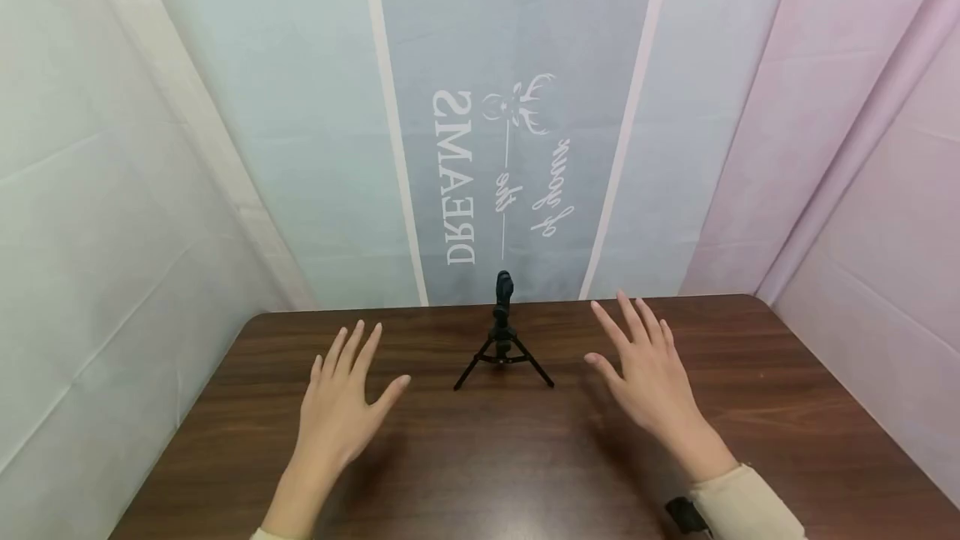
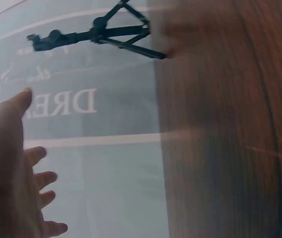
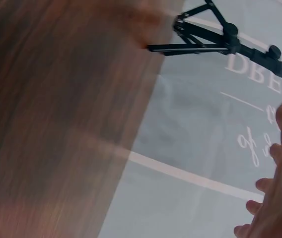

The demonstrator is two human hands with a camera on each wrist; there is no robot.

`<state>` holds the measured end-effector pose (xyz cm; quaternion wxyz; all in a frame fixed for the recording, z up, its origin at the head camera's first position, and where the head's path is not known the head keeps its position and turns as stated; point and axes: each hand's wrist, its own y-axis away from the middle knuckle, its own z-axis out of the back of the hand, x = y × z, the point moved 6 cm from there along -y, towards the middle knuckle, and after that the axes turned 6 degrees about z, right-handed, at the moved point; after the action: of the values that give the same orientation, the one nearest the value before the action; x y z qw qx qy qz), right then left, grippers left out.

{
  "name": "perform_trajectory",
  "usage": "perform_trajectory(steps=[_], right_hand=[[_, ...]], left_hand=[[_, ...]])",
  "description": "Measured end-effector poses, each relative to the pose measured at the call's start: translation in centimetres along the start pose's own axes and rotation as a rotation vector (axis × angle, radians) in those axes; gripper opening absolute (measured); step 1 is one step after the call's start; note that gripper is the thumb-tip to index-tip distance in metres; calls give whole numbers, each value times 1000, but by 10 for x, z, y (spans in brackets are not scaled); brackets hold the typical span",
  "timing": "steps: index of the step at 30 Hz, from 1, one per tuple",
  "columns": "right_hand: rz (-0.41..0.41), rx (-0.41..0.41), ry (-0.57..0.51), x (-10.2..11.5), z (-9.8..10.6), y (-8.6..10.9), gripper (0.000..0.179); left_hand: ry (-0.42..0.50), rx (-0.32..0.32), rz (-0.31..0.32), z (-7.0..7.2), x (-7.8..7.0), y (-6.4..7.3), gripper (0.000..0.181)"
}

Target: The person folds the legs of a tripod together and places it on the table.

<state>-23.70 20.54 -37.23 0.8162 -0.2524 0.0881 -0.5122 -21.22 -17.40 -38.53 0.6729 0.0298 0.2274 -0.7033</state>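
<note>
A small black tripod (image 1: 502,332) stands upright on the wooden table near its far edge, its legs spread. To its left, my left hand (image 1: 341,402) hovers over the table, fingers spread and thumb pointing toward the tripod. On the other side my right hand (image 1: 651,377) is held likewise, fingers apart and holding nothing. Both hands are apart from the tripod. The left wrist view has the tripod (image 2: 94,34) at the top, beyond the left hand (image 2: 12,163). In the right wrist view the tripod (image 3: 230,42) shows above the right hand (image 3: 272,183).
The dark wooden table (image 1: 480,457) has rounded far corners. Behind it hangs a grey-blue curtain (image 1: 517,23) with mirrored white lettering and a deer head. Pale cloth walls (image 1: 97,215) enclose both sides. A black strap (image 1: 684,515) shows by the right sleeve (image 1: 746,507).
</note>
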Motion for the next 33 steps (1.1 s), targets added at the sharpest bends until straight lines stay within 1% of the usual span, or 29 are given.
perform_trajectory(steps=[6,9,14,21,25,29,31,33], right_hand=[[34,2,-21,-2,-2,0,70],[50,14,-32,-3,-5,2,74],[74,35,-72,-5,-10,3,81],[91,69,-156,-4,-18,6,81],[87,101,-232,-1,-23,8,80],[91,123,-275,4,-28,8,80],[96,130,-284,7,-30,7,79],[99,136,-294,8,-31,6,78]], left_hand=[[12,-34,-53,-1,-9,-6,82],[15,-39,-87,-3,-13,-10,80],[52,-37,-133,-3,-18,-17,76],[123,-5,-178,-1,-26,-25,70],[138,3,-218,-2,-33,-29,69],[155,14,-252,-4,-40,-34,68],[189,29,-263,-5,-42,-36,66],[250,52,-269,-6,-44,-39,64]])
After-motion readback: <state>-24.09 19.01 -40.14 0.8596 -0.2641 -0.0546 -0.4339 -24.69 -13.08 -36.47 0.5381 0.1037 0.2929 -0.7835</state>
